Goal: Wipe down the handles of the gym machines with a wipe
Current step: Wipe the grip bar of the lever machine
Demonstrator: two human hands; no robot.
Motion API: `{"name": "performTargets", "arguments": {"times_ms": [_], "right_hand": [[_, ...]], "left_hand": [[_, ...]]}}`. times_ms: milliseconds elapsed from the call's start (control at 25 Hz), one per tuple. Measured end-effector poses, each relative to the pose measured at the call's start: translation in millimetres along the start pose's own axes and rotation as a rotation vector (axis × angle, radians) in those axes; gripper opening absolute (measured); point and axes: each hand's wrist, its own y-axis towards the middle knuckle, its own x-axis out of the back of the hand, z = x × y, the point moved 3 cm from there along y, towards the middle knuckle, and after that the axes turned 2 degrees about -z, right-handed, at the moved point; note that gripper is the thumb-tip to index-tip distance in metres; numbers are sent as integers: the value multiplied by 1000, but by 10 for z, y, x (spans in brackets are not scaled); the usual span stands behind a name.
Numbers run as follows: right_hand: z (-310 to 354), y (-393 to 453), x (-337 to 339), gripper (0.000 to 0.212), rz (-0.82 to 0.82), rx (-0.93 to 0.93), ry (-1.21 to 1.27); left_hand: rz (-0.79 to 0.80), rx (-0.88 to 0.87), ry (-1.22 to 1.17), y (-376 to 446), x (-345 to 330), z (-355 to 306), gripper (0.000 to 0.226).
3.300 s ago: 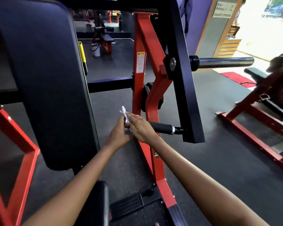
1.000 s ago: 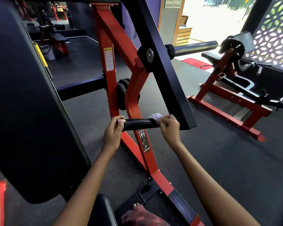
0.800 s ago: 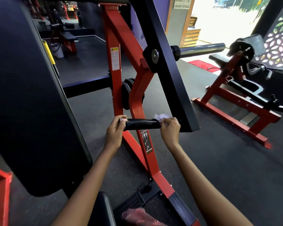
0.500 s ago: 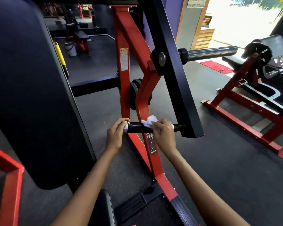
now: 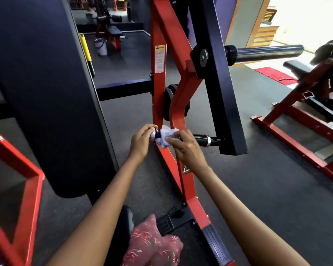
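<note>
At the free end of the black cylindrical rubber handle [image 5: 199,139] – its axis running left-right – the crumpled white wipe [image 5: 164,137] is pinched by the right hand [image 5: 186,148]; the tip is gripped by the left hand [image 5: 141,143].

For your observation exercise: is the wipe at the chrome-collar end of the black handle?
No, the wipe sits at the handle's free end, between both hands, away from the collar.

I see a crumpled white wipe [image 5: 164,138] bunched round the free end of the horizontal black handle [image 5: 200,139], chrome collar near its mount
</note>
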Motion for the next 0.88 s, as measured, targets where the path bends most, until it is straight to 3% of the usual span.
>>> {"name": "performTargets", "arguments": {"times_ms": [120, 200, 400, 600, 880], "right_hand": [[3, 105, -72, 26, -56, -236, 13], [236, 192, -246, 29, -2, -281, 118], [34, -26, -138, 36, 90, 47, 64], [180, 83, -261, 32, -3, -204, 76], [-41, -82, -157, 28, 43, 109, 51]], "left_hand": [[18, 18, 37, 10, 14, -37, 22], [25, 31, -17, -10, 6, -52, 23], [8, -25, 12, -29, 18, -43, 24], [15, -19, -36, -1, 30, -66, 20], [15, -31, 0, 17, 41, -20, 20]]}}
